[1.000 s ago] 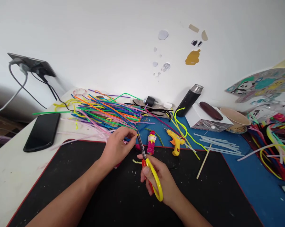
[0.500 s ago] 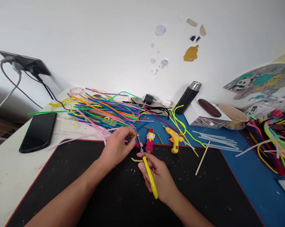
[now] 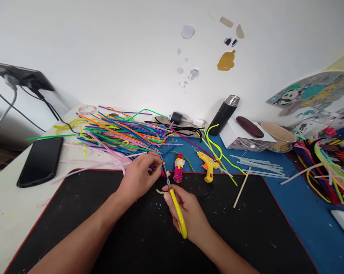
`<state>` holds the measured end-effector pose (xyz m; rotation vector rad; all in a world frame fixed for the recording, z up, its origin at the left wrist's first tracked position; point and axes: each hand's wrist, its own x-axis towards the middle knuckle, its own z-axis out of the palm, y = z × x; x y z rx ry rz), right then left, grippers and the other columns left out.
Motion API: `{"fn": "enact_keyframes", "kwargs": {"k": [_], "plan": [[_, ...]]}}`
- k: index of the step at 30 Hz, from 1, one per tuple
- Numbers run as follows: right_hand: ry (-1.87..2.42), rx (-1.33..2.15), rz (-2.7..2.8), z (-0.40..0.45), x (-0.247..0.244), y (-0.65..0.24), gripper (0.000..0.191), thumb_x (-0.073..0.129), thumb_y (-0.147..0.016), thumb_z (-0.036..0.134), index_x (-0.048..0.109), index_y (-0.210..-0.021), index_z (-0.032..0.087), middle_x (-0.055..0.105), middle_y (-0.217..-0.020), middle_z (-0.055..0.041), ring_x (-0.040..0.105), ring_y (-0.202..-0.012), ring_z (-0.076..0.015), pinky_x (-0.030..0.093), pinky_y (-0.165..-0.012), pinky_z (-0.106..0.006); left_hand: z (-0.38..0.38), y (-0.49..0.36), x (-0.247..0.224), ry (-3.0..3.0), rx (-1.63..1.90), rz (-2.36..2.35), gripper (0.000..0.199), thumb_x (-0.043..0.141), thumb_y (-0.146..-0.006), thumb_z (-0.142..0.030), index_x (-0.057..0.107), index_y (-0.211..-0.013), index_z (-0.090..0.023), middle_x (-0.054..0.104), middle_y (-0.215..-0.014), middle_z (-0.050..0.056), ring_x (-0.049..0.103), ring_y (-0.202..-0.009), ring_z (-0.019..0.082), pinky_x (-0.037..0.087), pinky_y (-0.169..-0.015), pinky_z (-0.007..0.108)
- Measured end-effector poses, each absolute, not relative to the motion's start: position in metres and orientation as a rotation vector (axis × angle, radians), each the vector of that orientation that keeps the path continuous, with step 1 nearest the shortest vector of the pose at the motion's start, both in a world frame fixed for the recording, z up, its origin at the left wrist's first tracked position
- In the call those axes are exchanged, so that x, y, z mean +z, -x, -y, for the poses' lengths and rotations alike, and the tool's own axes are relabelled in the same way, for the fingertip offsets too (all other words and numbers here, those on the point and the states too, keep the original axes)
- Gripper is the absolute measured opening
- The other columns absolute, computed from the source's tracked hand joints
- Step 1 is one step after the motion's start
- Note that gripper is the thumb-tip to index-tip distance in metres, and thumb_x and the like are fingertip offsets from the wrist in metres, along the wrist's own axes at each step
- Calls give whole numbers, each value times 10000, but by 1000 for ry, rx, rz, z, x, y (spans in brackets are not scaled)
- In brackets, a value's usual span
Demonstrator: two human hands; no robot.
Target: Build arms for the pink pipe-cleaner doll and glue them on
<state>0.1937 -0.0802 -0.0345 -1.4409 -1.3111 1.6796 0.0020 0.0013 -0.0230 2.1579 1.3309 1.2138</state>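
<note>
My right hand (image 3: 186, 209) is wrapped round the yellow handles of the scissors (image 3: 178, 213), whose blades point up and left to the fingertips of my left hand (image 3: 141, 175). The thumb and fingers of my left hand are pinched together beside the blade tips; what they hold is too small to make out. Just right of the blades lies a small pink and yellow figure (image 3: 178, 169). A pink piece is partly hidden behind the blades. A short pale green stem (image 3: 160, 191) lies by my right fingertips.
A yellow glue gun (image 3: 208, 166) and a wooden stick (image 3: 242, 187) lie to the right. Many coloured pipe cleaners (image 3: 123, 131) are heaped behind my left hand. A phone (image 3: 40, 161) lies at left, a black flask (image 3: 224, 114) leans at the wall, and clear glue sticks (image 3: 260, 166) lie at right.
The whole view has shifted slightly, so things appear a little further left. Both hands keep nearly the same pose, with the scissors still at the left fingertips.
</note>
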Motion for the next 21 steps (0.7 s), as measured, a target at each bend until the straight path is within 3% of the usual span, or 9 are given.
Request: {"fn": "enact_keyframes", "kwargs": {"k": [7,13,21], "plan": [[1428,1700,1267,84,-32,-190,591,632,-937,728,667,-1222,211,393,-570,104,333,-360,-50,281,-365,-179,-3,2,-22,-2186,1143,-1324,89,611,-889,-147,661,-859,-215,734,-835,23,680,-751,186,537,-720,303],[1429,1730,1237,82,-25,-184,684,642,-867,809,683,-1156,191,392,-520,116,339,-315,-53,293,-320,-173,-3,1,-24,-2242,1167,-1299,98,599,-897,-149,663,-853,-209,717,-800,27,672,-731,188,528,-700,305],[1356,1860,1128,87,-34,-182,776,615,-857,834,624,-1261,171,475,-531,116,404,-289,-78,303,-297,-180,-5,11,-12,-2036,1267,-1428,110,650,-969,-267,736,-917,-223,766,-842,16,692,-755,185,556,-747,301]]}}
